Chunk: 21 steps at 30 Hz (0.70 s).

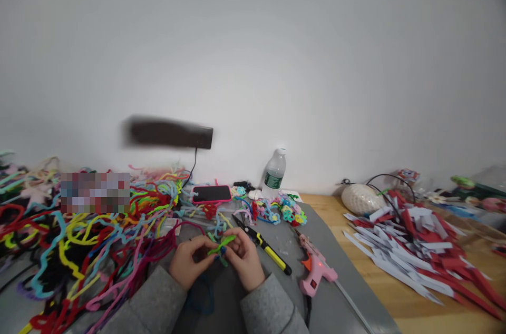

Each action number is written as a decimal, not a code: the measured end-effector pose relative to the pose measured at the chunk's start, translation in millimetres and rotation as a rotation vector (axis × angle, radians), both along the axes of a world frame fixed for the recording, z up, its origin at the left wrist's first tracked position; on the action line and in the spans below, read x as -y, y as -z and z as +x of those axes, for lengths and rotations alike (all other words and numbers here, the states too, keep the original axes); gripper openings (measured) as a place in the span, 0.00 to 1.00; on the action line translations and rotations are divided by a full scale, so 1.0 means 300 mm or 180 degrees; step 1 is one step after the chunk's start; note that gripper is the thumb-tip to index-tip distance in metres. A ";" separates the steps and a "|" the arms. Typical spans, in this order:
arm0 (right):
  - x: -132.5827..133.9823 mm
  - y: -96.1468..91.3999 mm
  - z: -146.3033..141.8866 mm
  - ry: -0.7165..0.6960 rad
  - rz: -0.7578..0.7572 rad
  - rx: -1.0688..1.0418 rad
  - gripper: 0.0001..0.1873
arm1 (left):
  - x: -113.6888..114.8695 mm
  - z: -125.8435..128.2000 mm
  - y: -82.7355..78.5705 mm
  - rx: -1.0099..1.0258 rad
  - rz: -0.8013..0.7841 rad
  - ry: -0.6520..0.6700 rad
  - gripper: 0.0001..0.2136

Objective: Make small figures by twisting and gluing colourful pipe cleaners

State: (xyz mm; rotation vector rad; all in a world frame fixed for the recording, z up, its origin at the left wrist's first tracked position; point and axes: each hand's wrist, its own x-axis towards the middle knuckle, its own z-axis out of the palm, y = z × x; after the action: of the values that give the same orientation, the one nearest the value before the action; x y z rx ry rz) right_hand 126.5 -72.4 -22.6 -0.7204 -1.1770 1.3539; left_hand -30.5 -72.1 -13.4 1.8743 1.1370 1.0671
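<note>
Two surfaces meet just right of the pink glue gun (316,266): the grey tabletop (332,313) beneath it and, past a slanting edge, a wooden one (367,277) heaped with red and white strips (421,239). Behind the gun rises a pale wall (253,60). Left of it, the left hand (193,261) and right hand (245,261), fingertips pinched, grip a green fuzzy piece (227,241); pliers (274,256) lie between gun and right hand. Fuzzy stems (158,244) crowd the gun's far left.
</note>
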 end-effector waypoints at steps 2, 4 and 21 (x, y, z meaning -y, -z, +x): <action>-0.002 0.004 0.001 0.0007 -0.0010 -0.0052 0.14 | 0.000 -0.002 -0.002 -0.0036 0.0027 0.0013 0.06; -0.003 0.005 0.002 0.0025 -0.0025 -0.0076 0.15 | -0.001 -0.004 -0.003 -0.0070 0.0052 0.0013 0.06; -0.006 0.007 0.006 0.0050 -0.0237 -0.0026 0.14 | -0.004 -0.003 0.016 -0.0217 -0.0059 -0.0335 0.08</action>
State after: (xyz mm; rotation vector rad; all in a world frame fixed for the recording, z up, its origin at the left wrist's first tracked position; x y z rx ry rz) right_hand 128.1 -70.5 -24.8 -0.7751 -1.1172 1.3924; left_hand -31.3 -70.8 -18.1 1.8662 1.2928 1.0535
